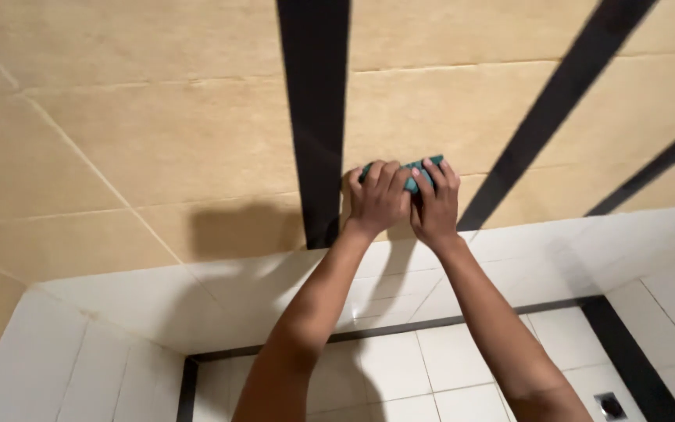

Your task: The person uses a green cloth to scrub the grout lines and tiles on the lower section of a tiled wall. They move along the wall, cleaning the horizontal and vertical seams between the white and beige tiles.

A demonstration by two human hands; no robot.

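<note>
Both hands, left hand (378,199) and right hand (435,202), are clamped on a green pad (414,173), probably a sponge. The pad is pressed on the beige wall (197,133), just right of the black stripe (316,117).

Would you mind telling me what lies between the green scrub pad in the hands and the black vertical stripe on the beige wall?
In the head view, only the left hand gripping the green scrub pad; the black vertical stripe runs right beside it.

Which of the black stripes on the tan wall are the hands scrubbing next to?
The widest vertical black stripe, left of centre. Both hands, left hand and right hand, press a teal scrubber just right of it; the other stripes slant away further right.
</note>
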